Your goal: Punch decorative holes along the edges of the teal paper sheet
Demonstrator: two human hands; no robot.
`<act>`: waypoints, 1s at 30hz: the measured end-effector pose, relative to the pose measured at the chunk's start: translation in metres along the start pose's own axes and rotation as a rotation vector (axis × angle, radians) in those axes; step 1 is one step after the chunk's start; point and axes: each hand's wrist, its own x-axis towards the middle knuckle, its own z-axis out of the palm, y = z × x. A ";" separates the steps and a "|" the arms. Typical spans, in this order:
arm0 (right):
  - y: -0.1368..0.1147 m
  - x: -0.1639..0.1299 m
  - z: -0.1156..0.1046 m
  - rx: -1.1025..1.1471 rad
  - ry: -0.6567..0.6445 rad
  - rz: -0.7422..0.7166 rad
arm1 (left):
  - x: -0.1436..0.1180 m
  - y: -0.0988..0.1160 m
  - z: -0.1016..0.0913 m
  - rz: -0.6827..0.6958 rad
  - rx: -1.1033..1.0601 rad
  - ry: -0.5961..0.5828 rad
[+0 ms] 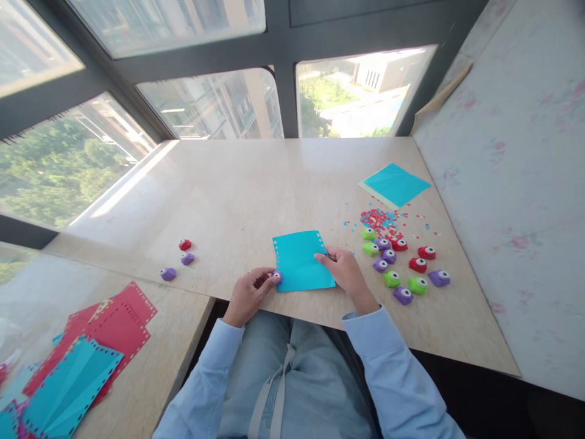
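Observation:
A square sheet of blue paper (301,262) is held just above the table's front edge, with small punched holes down its left side and part of its right side. At its lower left edge, my left hand (252,291) is closed on a small purple craft punch (277,277), thumb on top. My right hand (345,269) pinches the sheet's right edge, the thumb lying on the paper and the fingers hidden beneath.
Several craft punches (392,278) in green, purple and red stand at the right, by confetti (379,219) and stacked paper (397,184). Three punches, one a red punch (184,244), stand at the left. Punched red sheets (121,323) and blue sheets (73,384) lie lower left.

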 end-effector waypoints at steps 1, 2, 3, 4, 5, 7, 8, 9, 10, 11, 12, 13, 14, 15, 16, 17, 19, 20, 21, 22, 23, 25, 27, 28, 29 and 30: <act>-0.001 0.000 0.000 0.008 -0.005 0.002 | 0.000 0.000 0.000 -0.006 -0.003 -0.001; -0.001 -0.001 -0.001 0.016 -0.008 0.004 | 0.001 -0.001 0.000 -0.011 -0.007 -0.004; -0.001 -0.001 -0.001 0.022 -0.011 0.006 | 0.001 -0.001 -0.001 -0.013 -0.009 -0.007; -0.002 -0.001 -0.001 0.027 -0.013 0.008 | 0.002 -0.001 -0.001 -0.014 -0.010 -0.008; -0.002 -0.001 -0.001 0.028 -0.014 0.010 | 0.002 -0.001 -0.001 -0.012 -0.010 -0.005; -0.002 -0.001 0.000 0.019 -0.003 0.019 | 0.002 -0.001 -0.001 -0.003 -0.007 0.003; -0.002 -0.001 0.000 0.012 0.008 0.024 | 0.002 -0.001 -0.001 0.001 -0.005 0.006; -0.003 0.000 0.000 0.005 0.019 0.030 | 0.002 -0.001 -0.001 0.004 -0.002 0.007; -0.003 0.000 0.000 0.001 0.026 0.035 | 0.002 0.000 -0.001 0.006 0.001 0.008; -0.003 0.000 0.000 -0.001 0.030 0.040 | 0.002 0.000 -0.001 0.007 0.004 0.010; -0.003 0.000 0.001 0.001 0.029 0.044 | 0.001 0.001 0.000 0.009 0.006 0.014; -0.003 -0.001 0.001 0.004 0.025 0.047 | 0.001 0.002 0.000 0.011 0.009 0.020; -0.003 -0.001 0.001 0.007 0.021 0.051 | 0.000 0.003 0.001 0.013 0.014 0.027; -0.003 -0.001 0.001 0.008 0.018 0.055 | 0.000 0.004 0.002 0.013 0.022 0.034; -0.003 -0.001 0.001 0.006 0.017 0.060 | 0.000 0.005 0.002 0.010 0.032 0.042; -0.002 -0.001 0.001 0.003 0.017 0.064 | 0.000 0.006 0.003 0.005 0.043 0.048; -0.002 -0.001 0.002 -0.009 0.018 0.073 | 0.000 0.007 0.003 -0.005 0.053 0.053; -0.002 -0.001 0.002 -0.016 0.021 0.077 | -0.001 0.007 0.003 -0.010 0.048 0.052; -0.002 -0.001 0.002 -0.020 0.027 0.078 | -0.001 0.007 0.002 -0.016 0.036 0.048; -0.002 -0.002 0.002 -0.022 0.032 0.078 | -0.001 0.007 0.002 -0.025 0.016 0.045; -0.002 -0.002 0.002 -0.021 0.037 0.076 | -0.001 0.006 0.000 -0.035 -0.008 0.041; -0.003 -0.002 0.002 -0.019 0.044 0.074 | -0.002 0.007 -0.002 -0.056 -0.056 0.039; -0.004 -0.003 0.002 -0.023 0.045 0.076 | -0.004 0.008 -0.005 -0.068 -0.089 0.042; -0.004 -0.003 0.002 -0.029 0.047 0.078 | -0.004 0.010 -0.006 -0.068 -0.096 0.045; -0.004 -0.003 0.002 -0.037 0.050 0.077 | -0.005 0.013 -0.007 -0.067 -0.098 0.050; -0.004 -0.004 0.002 -0.044 0.053 0.075 | -0.007 0.015 -0.007 -0.067 -0.092 0.055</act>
